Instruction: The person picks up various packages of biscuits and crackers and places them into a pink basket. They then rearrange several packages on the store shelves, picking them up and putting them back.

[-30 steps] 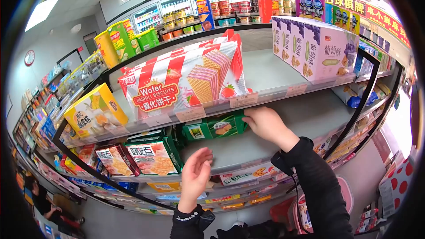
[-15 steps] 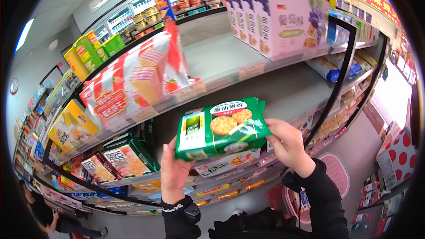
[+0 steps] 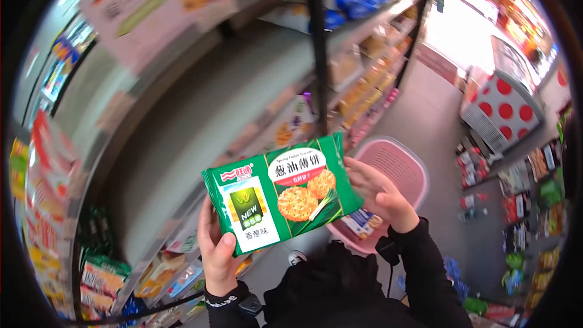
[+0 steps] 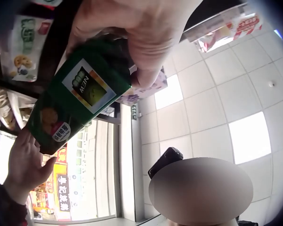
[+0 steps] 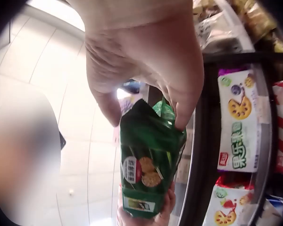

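Both hands hold a green biscuit packet (image 3: 285, 191), its printed front facing up in the head view. The left hand (image 3: 217, 248) grips its left end, thumb along the lower edge. At the right end, the right hand (image 3: 388, 197) holds the packet, its fingers partly hidden behind it. In the left wrist view the packet (image 4: 80, 96) hangs between the left hand (image 4: 132, 33) and the right hand (image 4: 28, 165). The right wrist view shows the right hand (image 5: 146, 61) with thumb and fingers on the packet's (image 5: 148, 165) crimped end, and the left hand (image 5: 165, 209) at the far end.
A pink basket (image 3: 413, 167) with a packet inside stands on the floor below the right hand. Store shelves (image 3: 182, 109) curve along the left. A white box with red dots (image 3: 504, 109) and more goods stand at the right.
The green packet has come off the lower shelf, first held by the right hand, then by both. The view has swung right, bringing the packet nearer the body and over the basket's edge.
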{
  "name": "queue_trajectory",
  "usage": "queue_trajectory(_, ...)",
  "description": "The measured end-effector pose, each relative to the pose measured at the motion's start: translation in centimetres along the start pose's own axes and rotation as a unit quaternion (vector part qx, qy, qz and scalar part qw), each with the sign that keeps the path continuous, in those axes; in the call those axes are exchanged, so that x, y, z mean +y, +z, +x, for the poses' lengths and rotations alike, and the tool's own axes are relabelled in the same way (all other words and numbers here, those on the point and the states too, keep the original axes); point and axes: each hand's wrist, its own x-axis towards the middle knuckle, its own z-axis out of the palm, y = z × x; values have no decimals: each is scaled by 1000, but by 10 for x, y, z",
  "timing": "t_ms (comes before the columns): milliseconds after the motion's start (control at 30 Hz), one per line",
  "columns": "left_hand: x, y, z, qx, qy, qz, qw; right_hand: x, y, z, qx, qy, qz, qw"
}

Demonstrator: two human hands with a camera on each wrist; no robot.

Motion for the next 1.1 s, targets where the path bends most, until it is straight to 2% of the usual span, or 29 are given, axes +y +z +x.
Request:
queue_trajectory(67, -29, 8, 5, -35, -44, 26, 998, -2, -23, -25, 38, 19, 27, 999)
queue_trajectory(133, -59, 23, 15, -86, -102, 55, 989, 5, -51, -49, 110, 85, 17, 990)
queue_trajectory(200, -94, 36, 21, -135, -141, 61, 979, 10, -70, -73, 145, 90, 21, 985)
queue_trajectory(300, -148, 45, 26, -177, -186, 55, 965, 27, -98, -104, 277, 83, 119, 950)
queue_trajectory(333, -165, 47, 26, -193, -207, 50, 958, 32, -104, -113, 281, 86, 122, 948)
queue_trajectory(400, -197, 55, 24, -204, -217, 33, 954, 41, -117, -128, 355, 88, 101, 925)
queue_trajectory(433, -208, 58, 24, -212, -252, 17, 944, 46, -127, -136, 397, 88, 89, 909)
queue_trajectory(467, -224, 58, 22, -222, -252, 7, 942, 49, -136, -145, 395, 92, 92, 910)
queue_trajectory(533, -245, 59, 24, -224, -305, -55, 924, 54, -152, -159, 421, 94, 82, 898)
queue_trajectory(600, -264, 54, 20, -202, -313, -15, 928, 60, -168, -169, 432, 87, 78, 894)
queue_trajectory(667, -266, 49, 15, -178, -317, 25, 931, 64, -185, -174, 492, 89, 56, 864)
queue_trajectory(733, -256, 39, 10, -160, -393, 36, 905, 73, -205, -176, 508, 87, 41, 856)
queue_trajectory(800, -249, 23, 1, -155, -383, 68, 908, 86, -227, -177, 542, 70, 37, 837)
queue_trajectory(867, -239, 4, -7, -167, -394, 79, 900, 104, -249, -179, 533, 56, 64, 842)
queue_trajectory(967, -225, -17, -23, -128, -400, 80, 904, 137, -286, -190, 587, 68, 67, 804)
queue_trajectory(1033, -215, -32, -33, -109, -408, 76, 903, 155, -303, -199, 552, 81, 118, 821)
queue_trajectory(1067, -207, -33, -37, -99, -405, 82, 905, 169, -319, -210, 521, 91, 93, 844)
queue_trajectory(1100, -204, -37, -42, -93, -402, 78, 908, 163, -302, -202, 488, 85, 105, 862)
